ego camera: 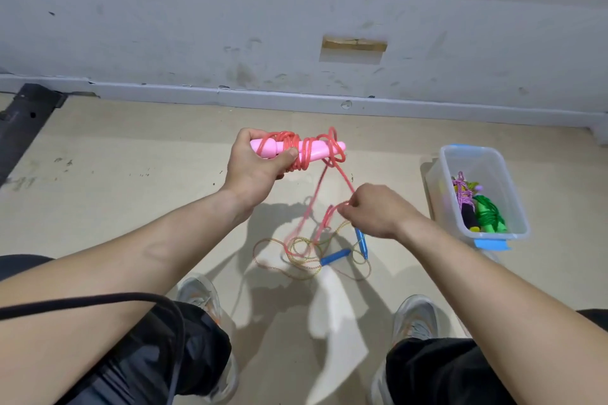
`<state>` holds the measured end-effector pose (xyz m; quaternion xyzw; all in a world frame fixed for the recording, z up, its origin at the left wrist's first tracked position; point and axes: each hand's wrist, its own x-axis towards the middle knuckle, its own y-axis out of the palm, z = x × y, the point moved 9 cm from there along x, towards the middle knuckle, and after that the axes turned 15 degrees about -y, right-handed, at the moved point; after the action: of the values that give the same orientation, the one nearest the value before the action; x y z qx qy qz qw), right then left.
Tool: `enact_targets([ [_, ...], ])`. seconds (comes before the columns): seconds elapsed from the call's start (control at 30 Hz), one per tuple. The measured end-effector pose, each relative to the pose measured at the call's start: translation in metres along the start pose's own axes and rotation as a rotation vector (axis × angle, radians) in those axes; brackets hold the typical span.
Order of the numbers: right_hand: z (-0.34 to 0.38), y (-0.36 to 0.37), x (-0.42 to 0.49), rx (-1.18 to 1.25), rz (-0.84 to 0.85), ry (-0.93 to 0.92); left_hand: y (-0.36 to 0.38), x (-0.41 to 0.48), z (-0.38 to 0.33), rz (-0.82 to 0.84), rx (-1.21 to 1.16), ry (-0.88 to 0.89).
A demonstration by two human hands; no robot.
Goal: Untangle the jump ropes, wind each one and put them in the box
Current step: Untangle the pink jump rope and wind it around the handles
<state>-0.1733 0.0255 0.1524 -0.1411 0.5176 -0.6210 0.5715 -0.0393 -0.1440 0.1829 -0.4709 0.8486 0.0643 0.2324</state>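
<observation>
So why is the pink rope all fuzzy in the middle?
In the head view, the loose pink rope hanging from the left hand is smeared by motion blur, while the wound part is sharp; the arms throw soft grey shadows on the floor; the wide lens bends the bottom of the wall.

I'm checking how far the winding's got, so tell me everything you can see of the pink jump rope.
The pink jump rope shows a glossy pink, plastic-looking handle part held level in the left hand, with coral cord coiled around it. A loose length hangs to the right hand, which pinches it, then blurs toward the floor.
</observation>
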Motion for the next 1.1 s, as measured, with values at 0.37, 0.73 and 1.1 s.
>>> enact_targets([
  [0.37, 0.024, -0.061, -0.004, 0.203, -0.365, -0.42, 0.026, -0.017, -0.001, 0.242, 0.134, -0.007],
  [0.73, 0.017, -0.042, -0.008, 0.568, -0.083, -0.342, 0.032, -0.02, -0.001, 0.429, 0.161, -0.111],
  [1.1, 0.021, -0.039, -0.012, 0.682, -0.158, -0.36, 0.027, -0.022, -0.005, 0.397, 0.364, -0.045],
])
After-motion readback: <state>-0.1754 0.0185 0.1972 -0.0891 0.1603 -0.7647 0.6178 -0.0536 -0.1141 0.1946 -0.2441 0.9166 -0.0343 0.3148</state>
